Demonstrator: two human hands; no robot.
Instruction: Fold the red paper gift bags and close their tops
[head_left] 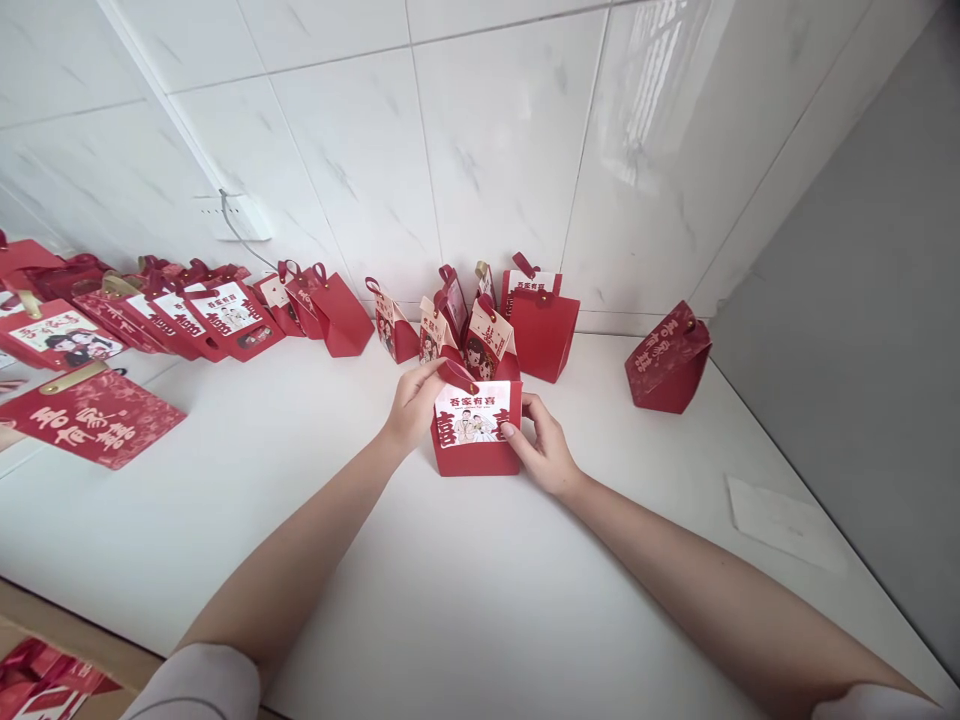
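Observation:
A red paper gift box [478, 458] with a white printed band and a cartoon couple stands upright on the white table. My left hand [414, 402] has its fingers closed at the box's upper left, by the dark red ribbon loop [457, 376]. At the right side, my right hand [546, 445] grips the same box, thumb on the front and fingers behind. Right behind it stand several small boxes with cream fronts [487, 340] and a larger plain red box [546, 335].
A patterned red box [667, 358] stands alone at the right, near the grey panel [847, 330]. Along the tiled wall at the left runs a row of gift boxes [232, 318]. A wall socket [236, 217] holds a cable. At lower left sits a carton [67, 625] containing red packaging.

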